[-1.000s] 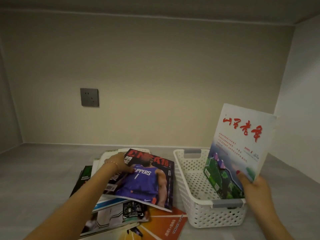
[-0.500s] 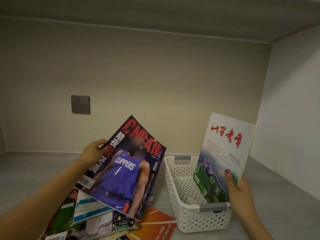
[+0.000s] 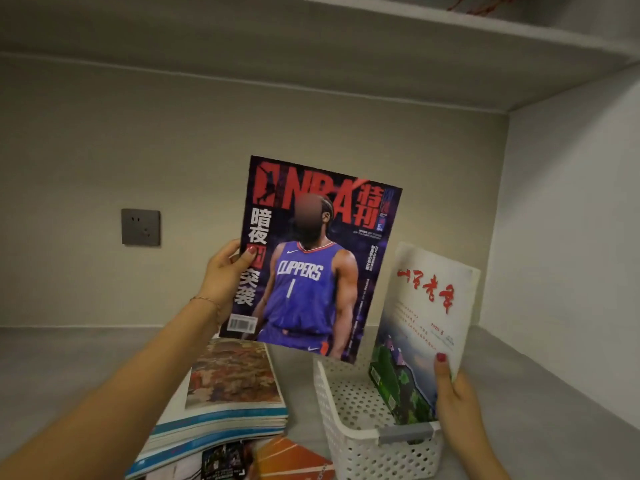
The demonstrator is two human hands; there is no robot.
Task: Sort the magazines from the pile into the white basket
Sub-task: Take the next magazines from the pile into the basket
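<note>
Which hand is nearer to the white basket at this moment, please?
Right. The right hand holds a white magazine standing in the white basket; the left hand holds the NBA magazine up, above the pile.

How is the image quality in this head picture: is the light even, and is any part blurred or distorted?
Head view: the light is dim and warm. The NBA magazine in the left hand reads sharply, except a blurred patch over the cover face. The white magazine in the right hand is softer, its small text unreadable. The shelf edge slants under the wide lens.
</note>
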